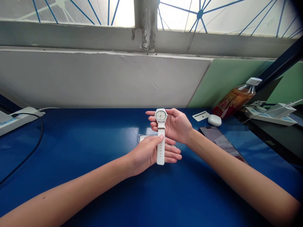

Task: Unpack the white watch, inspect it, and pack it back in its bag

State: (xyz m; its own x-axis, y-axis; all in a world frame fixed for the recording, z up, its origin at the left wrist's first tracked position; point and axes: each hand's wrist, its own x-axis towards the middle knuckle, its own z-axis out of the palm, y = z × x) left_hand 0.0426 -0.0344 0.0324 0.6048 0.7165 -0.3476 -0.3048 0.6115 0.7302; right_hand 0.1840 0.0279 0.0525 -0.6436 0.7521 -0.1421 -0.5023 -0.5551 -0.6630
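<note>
Head view, 1 item in hand: white watch, held above blue table.
- Right hand: fingers curled behind watch face, gripping it, dial up top.
- Left hand: thumb + fingers pinch strap mid-length; strap end hangs below thumb.
- Clear bag on table just behind left fingers.
- Right of right hand, apart: phone, white case, card, bottle.
</note>
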